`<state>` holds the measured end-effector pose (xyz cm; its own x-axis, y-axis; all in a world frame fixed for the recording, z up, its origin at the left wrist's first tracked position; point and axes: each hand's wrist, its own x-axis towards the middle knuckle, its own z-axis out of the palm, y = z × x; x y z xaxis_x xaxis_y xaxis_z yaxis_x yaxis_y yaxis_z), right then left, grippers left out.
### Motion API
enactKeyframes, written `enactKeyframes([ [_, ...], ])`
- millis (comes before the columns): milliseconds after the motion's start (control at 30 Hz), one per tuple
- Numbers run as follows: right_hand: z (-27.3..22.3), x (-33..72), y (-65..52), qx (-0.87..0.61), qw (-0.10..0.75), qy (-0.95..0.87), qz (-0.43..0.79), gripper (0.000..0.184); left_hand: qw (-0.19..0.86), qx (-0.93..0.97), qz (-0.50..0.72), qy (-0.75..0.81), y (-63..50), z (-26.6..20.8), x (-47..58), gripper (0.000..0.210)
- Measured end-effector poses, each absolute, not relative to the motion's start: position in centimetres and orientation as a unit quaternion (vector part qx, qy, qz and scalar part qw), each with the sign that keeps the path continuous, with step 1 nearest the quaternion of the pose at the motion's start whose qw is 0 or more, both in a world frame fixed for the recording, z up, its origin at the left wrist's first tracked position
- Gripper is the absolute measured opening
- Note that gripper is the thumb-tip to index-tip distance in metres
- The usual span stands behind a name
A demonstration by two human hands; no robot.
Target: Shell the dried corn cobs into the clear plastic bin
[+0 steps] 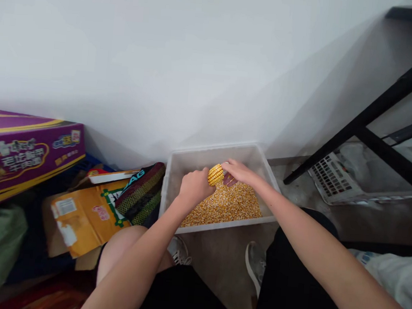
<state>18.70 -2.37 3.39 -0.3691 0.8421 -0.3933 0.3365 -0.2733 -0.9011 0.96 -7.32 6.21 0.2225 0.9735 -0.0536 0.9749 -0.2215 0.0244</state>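
Note:
A yellow corn cob (216, 174) is held above a white plastic bin (209, 154), its rows of kernels showing between my two hands. My left hand (196, 186) is wrapped round the cob's left end, hiding that part. At the other end, my right hand (239, 172) has its thumb and fingers curled against the cob; its exact grip is partly hidden. Loose corn kernels (228, 204) cover the bottom of the bin below both hands.
A purple carton (28, 158) stands at left, with a flattened yellow box (87, 218) and a dark mesh bag (141, 192) beside the bin. A black metal frame (337, 137) and a white plastic basket (335, 178) are at right. My shoes (254, 262) are before the bin.

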Motion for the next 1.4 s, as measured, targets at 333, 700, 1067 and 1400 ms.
enactKeyframes([
  [333, 3.0, 19.3, -2.1, -0.495, 0.234, -0.556, 0.625, 0.021, 0.041, 0.781, -0.014, 0.622, -7.3, 6.9, 0.6, 0.04],
  [700, 3.0, 18.5, -2.5, -0.503, 0.223, -0.513, 0.659, 0.036, 0.005, 0.789, -0.033, 0.614, -7.7, 7.5, 1.4, 0.035],
  [1067, 3.7, 18.7, -2.7, -0.463, 0.232, -0.441, 0.734, 0.025, 0.003, 0.79, -0.046, 0.611, -7.5, 7.3, 0.7, 0.034],
  [1400, 1.8, 16.8, -3.3, -0.505, 0.327, -0.443, 0.664, 0.013, 0.021, 0.778, -0.045, 0.626, -7.8, 6.9, 1.6, 0.033],
])
